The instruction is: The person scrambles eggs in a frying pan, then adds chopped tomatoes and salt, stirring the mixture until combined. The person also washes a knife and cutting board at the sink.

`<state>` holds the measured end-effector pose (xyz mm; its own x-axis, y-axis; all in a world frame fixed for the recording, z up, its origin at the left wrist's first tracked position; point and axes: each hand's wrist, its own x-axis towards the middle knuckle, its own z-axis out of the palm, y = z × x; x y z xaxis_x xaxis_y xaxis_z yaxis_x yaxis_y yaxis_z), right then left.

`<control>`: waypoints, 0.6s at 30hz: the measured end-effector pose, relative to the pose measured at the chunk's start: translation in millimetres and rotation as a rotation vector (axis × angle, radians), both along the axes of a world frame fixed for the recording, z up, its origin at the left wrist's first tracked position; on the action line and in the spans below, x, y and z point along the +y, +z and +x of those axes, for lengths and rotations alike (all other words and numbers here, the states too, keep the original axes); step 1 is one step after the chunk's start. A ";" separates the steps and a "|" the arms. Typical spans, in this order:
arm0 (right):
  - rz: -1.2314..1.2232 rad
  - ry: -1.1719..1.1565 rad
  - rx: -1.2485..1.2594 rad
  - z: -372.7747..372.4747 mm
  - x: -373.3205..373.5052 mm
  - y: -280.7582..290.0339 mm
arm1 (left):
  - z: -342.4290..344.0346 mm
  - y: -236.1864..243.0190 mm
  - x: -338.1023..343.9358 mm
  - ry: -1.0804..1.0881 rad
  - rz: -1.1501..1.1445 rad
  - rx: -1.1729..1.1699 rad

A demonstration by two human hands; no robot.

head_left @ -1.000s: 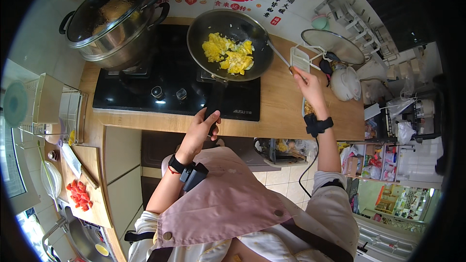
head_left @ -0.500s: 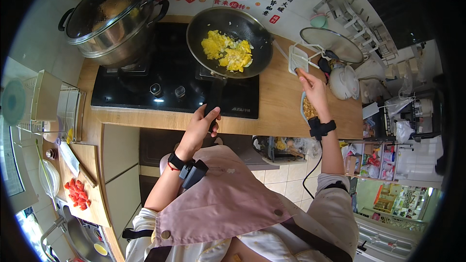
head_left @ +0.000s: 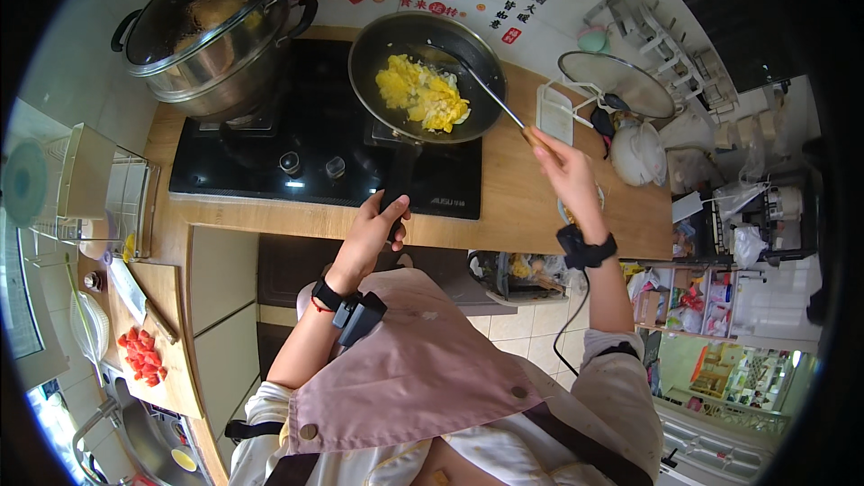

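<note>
My left hand point(head_left: 367, 236) is closed round the black handle of a dark frying pan point(head_left: 382, 45), which sits on the right side of the black gas hob point(head_left: 261, 162). Yellow scrambled egg point(head_left: 421, 94) lies in loose clumps in the middle of the pan. In my right hand point(head_left: 569, 175) is a cooking spatula point(head_left: 493, 93) with a wooden handle and a thin metal shaft. It slants over the pan's right rim, its head inside near the far wall, above the egg; the head's shape is hard to make out.
A lidded steel steamer pot point(head_left: 207, 81) occupies the left burner. Right of the pan are a white rack point(head_left: 555, 112), a glass lid point(head_left: 616, 81) and a white pot point(head_left: 637, 153). At left, a cutting board point(head_left: 166, 292) holds a knife point(head_left: 135, 292) and chopped red pieces point(head_left: 142, 356), beside the sink point(head_left: 148, 436).
My right hand has moved left, swinging the spatula from beside the white rack over into the pan. My left hand keeps its grip on the handle, and the pan barely shifts.
</note>
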<state>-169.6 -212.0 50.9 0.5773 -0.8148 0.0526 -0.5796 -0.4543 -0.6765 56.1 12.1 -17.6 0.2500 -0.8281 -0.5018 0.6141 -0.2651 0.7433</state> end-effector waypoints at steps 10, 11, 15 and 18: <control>-0.442 0.194 0.383 24.4 22.2 54.1 | 0.0 1.4 0.0 0.006 0.023 0.002; -0.433 0.139 0.437 19.7 22.4 55.5 | 0.2 1.7 0.0 -0.006 0.025 -0.005; -0.373 0.284 0.333 30.4 5.9 32.4 | 1.4 1.9 -0.5 -0.026 0.043 -0.015; -0.420 0.104 0.330 55.7 -15.1 14.4 | 1.6 2.7 -1.2 -0.024 0.030 -0.017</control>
